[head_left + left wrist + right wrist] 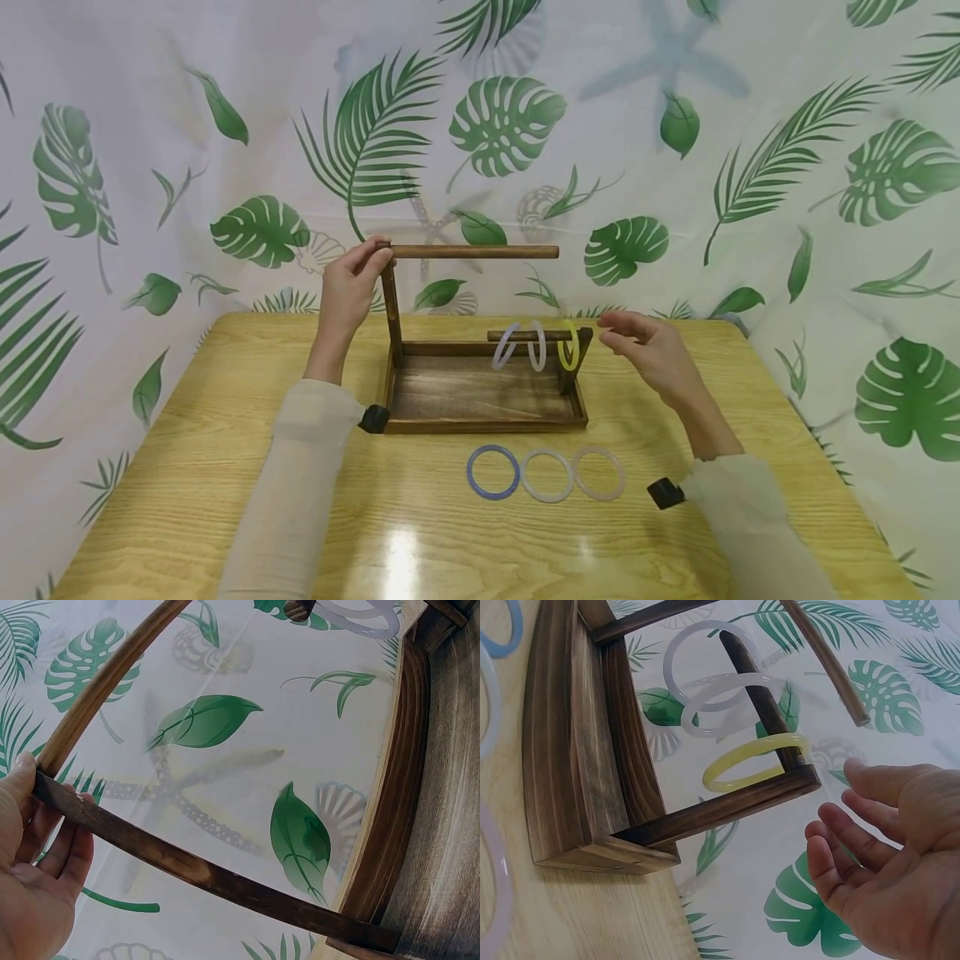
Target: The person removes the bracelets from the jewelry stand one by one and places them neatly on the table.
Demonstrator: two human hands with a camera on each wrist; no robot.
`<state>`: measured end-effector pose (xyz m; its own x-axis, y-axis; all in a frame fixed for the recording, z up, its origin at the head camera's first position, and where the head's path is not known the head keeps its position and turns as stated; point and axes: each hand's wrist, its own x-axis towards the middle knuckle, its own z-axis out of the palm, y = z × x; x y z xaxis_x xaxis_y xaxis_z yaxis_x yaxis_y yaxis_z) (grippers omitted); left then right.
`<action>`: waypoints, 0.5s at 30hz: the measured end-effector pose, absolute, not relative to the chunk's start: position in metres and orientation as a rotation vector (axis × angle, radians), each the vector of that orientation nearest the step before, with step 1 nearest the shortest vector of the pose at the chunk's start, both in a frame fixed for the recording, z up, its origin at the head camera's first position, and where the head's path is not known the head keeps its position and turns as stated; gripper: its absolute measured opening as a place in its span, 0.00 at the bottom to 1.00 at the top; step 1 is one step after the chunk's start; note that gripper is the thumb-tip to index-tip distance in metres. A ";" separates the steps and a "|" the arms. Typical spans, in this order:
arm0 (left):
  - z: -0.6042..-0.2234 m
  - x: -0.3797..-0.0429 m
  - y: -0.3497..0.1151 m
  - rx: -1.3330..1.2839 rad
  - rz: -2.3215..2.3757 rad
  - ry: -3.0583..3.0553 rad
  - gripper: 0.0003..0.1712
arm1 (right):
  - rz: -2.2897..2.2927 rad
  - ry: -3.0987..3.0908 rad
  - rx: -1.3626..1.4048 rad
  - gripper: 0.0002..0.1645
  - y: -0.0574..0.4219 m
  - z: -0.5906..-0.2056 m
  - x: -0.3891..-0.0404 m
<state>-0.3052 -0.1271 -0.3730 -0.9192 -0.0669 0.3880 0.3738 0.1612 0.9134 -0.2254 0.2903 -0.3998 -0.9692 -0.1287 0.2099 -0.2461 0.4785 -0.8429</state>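
Observation:
A dark brown wooden rack (486, 427) stands on the table, with a tall post at left and a short post at right, each bearing a horizontal rod. My left hand (348, 279) pinches the top of the tall post, thumb on one side and fingers behind. On the lower rod (761, 705) hang a yellow ring (727, 786), a clear whitish ring (544, 346) and a pale purple ring (496, 362). The upper rod (480, 252) bears no ring. Just right of the short post, my right hand (656, 354) has loosely bent fingers, holding nothing.
In front of the rack a blue ring (492, 497), a whitish ring (547, 500) and a pale pink ring (597, 499) lie in a row on the wooden table (225, 467). A leaf-patterned cloth (525, 200) hangs behind the table and at its sides.

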 end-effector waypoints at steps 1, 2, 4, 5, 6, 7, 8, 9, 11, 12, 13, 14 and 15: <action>-0.373 -0.305 -0.127 -0.295 -1.816 -2.101 0.23 | 1.516 -2.598 0.336 0.25 0.290 -0.401 -0.226; -0.373 -0.305 -0.127 -0.295 -1.813 -2.102 0.23 | 1.516 -2.600 0.340 0.25 0.289 -0.401 -0.227; -0.373 -0.306 -0.127 -0.303 -1.816 -2.091 0.23 | 1.519 -2.606 0.355 0.25 0.288 -0.403 -0.228; -0.374 -0.306 -0.127 -0.307 -1.815 -2.089 0.23 | 1.524 -2.607 0.362 0.24 0.287 -0.403 -0.229; -0.374 -0.306 -0.127 -0.314 -1.818 -2.083 0.23 | 1.528 -2.609 0.368 0.24 0.286 -0.403 -0.230; -0.374 -0.306 -0.127 -0.321 -1.819 -2.078 0.23 | 1.527 -2.614 0.373 0.24 0.285 -0.403 -0.230; -0.375 -0.306 -0.127 -0.323 -1.821 -2.076 0.23 | 1.531 -2.617 0.376 0.24 0.284 -0.403 -0.231; -0.375 -0.306 -0.127 -0.327 -1.824 -2.071 0.23 | 1.534 -2.622 0.376 0.24 0.284 -0.403 -0.231; -0.375 -0.306 -0.127 -0.328 -1.823 -2.070 0.23 | 1.532 -2.634 0.370 0.24 0.282 -0.404 -0.232; -0.374 -0.306 -0.127 -0.326 -1.824 -2.069 0.22 | 1.533 -2.639 0.364 0.24 0.282 -0.404 -0.232; -0.374 -0.306 -0.126 -0.324 -1.822 -2.070 0.22 | 1.531 -2.645 0.358 0.24 0.281 -0.404 -0.232; -0.374 -0.306 -0.126 -0.322 -1.822 -2.070 0.22 | 1.531 -2.648 0.353 0.24 0.281 -0.404 -0.232; -0.374 -0.306 -0.126 -0.322 -1.819 -2.071 0.22 | 1.530 -2.651 0.348 0.24 0.281 -0.405 -0.233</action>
<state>-0.3060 -0.1263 -0.3739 -0.9077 -0.0676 0.4142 0.4020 0.1432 0.9044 -0.2328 0.2807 -0.4050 -0.9726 -0.1640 0.1649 -0.2248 0.4815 -0.8471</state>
